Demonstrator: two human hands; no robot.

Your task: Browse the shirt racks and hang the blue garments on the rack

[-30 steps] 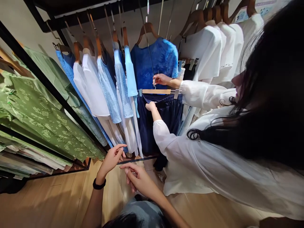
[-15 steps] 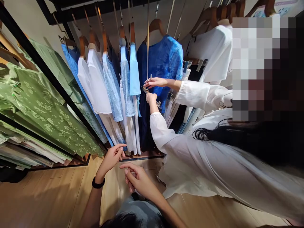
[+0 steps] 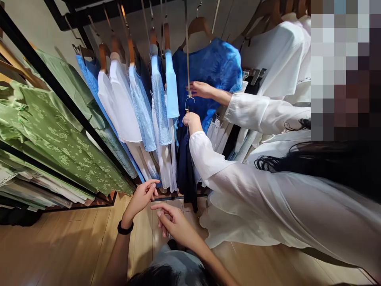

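My left hand (image 3: pixel 143 200), with a black band (image 3: pixel 125 228) at the wrist, hovers over the floor with its fingers loosely bent and apart, holding nothing. Beside it is my right hand (image 3: pixel 174 222), index finger stretched out and the others curled, also holding nothing. The two hands do not touch. Beyond them, another person's hand (image 3: pixel 193 120) grips a clip hanger (image 3: pixel 187 106) with a dark navy garment (image 3: pixel 187 167) hanging from it. That person's other hand (image 3: pixel 202 89) is beside a hanging metal rod (image 3: pixel 188 59), in front of a blue tie-dyed top (image 3: pixel 220 59).
Blue and white tops (image 3: pixel 123 103) hang on wooden hangers along the back rail. Green patterned garments (image 3: pixel 56 131) fill the rack at left, behind a black frame bar (image 3: pixel 44 65). White shirts (image 3: pixel 279 55) hang at right. The person in a white blouse (image 3: pixel 258 206) stands close on my right.
The other person's lower hand has drawn the navy garment out from the row; the upper hand has moved up, off the hanger. The blue top shifted right. My hands stay nearly still.
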